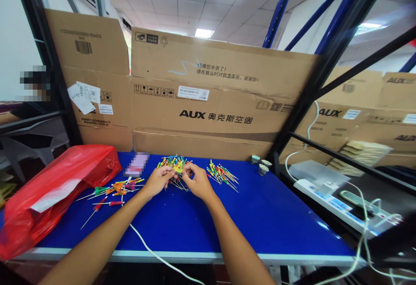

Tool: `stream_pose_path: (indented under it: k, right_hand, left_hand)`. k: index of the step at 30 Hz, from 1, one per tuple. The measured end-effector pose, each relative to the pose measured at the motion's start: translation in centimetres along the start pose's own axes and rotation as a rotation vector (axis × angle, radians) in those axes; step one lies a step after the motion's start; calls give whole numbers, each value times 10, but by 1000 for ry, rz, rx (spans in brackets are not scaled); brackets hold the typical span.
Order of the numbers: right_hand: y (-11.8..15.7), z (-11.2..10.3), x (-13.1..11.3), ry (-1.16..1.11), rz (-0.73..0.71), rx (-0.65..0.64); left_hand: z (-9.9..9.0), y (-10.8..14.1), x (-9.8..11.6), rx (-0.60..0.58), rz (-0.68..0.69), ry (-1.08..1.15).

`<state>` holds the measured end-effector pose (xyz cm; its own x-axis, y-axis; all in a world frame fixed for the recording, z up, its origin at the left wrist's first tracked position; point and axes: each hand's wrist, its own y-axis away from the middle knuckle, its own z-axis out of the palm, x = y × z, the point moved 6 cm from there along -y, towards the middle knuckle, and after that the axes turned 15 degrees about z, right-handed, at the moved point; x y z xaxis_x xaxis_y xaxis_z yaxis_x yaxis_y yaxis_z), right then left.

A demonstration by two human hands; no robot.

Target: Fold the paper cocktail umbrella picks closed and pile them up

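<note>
Fingers [169, 172] pinch yellow piece [178, 167]; table's [182, 228] front edge clear.

The worktop [247, 220] over there is a flat blue surface with a pale front edge, and at its left end lies a crumpled red plastic bag [61, 185] with a white patch on it. Just beside the bag is a loose spread of small coloured paper picks [121, 186], near a pinkish item [137, 163], and a dense heap of similar picks [172, 162] sits at the back middle. To its right there's a smaller bunch [222, 174], then three little cups [263, 170] near the far right corner, and a white cable [143, 239] trails over the front edge.
</note>
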<state>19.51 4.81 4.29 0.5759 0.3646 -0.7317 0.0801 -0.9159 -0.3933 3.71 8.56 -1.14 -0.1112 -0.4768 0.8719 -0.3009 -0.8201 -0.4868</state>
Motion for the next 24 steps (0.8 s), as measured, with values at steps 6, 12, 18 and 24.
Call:
stream_pose_path:
  k: [6,12,18,24]
  right_hand:
    - [-1,0,0,-44,8,-15]
    - [-1,1,-1,-73,21,-12]
    - [0,4,-1,-22,-5,-8]
    - [-3,2,4,5,7,4]
  left_hand:
    - [-3,-1,0,32,-16,-11]
    - [4,-2,1,-41,-36,35]
    - [9,-1,3,-83,-40,52]
    - [3,-1,-1,-4,-39,32]
